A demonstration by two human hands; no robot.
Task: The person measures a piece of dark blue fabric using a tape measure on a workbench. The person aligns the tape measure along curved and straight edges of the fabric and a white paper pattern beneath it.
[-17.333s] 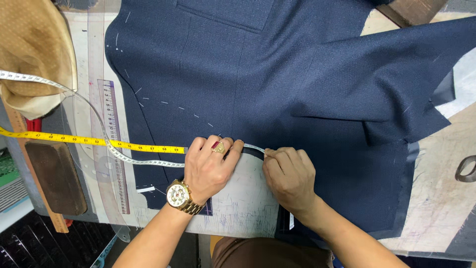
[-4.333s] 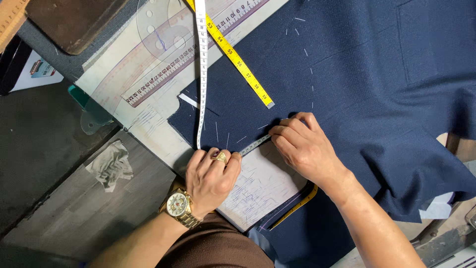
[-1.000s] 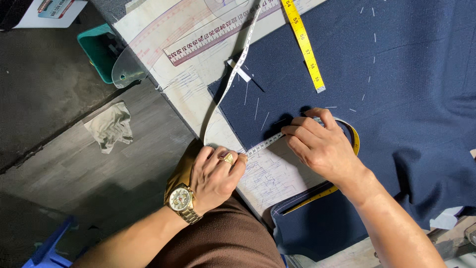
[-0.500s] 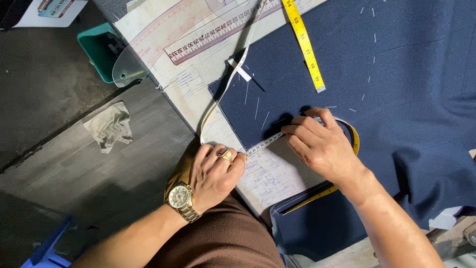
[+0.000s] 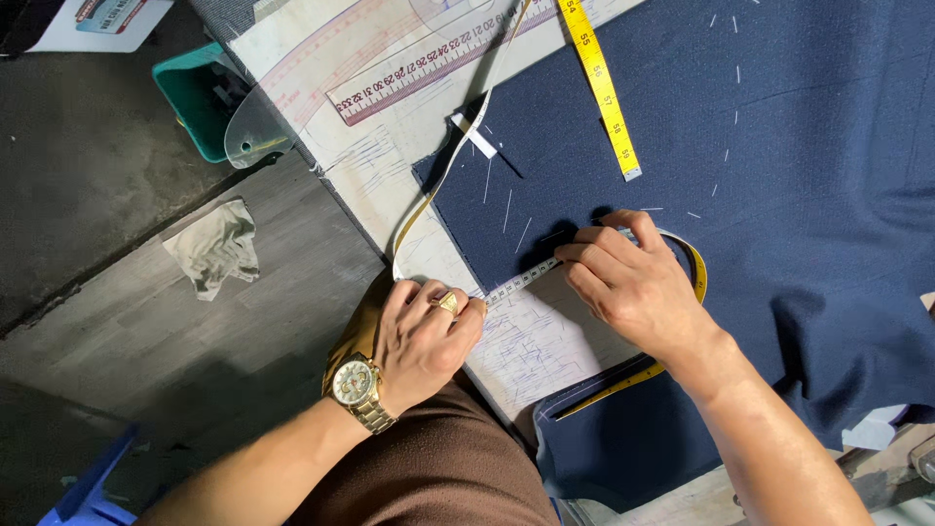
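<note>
Two hands, one tape measure, one navy fabric piece.
Left hand [image 5: 424,336] and right hand [image 5: 628,282] pinch tape measure [image 5: 521,282] taut across navy fabric [image 5: 779,146] edge; one curved ruler [image 5: 390,68] beyond.

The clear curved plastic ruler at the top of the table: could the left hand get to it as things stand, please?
Probably yes. The left hand pins the white measuring tape at the table edge, and only bare paper-covered table lies between it and the clear curved plastic ruler, though it must release the tape first.

bright, even overhead light, sharp focus w/ no blur; soft shadows just under the right hand [image 5: 638,292] fingers, floor left of them dimmer.
</note>
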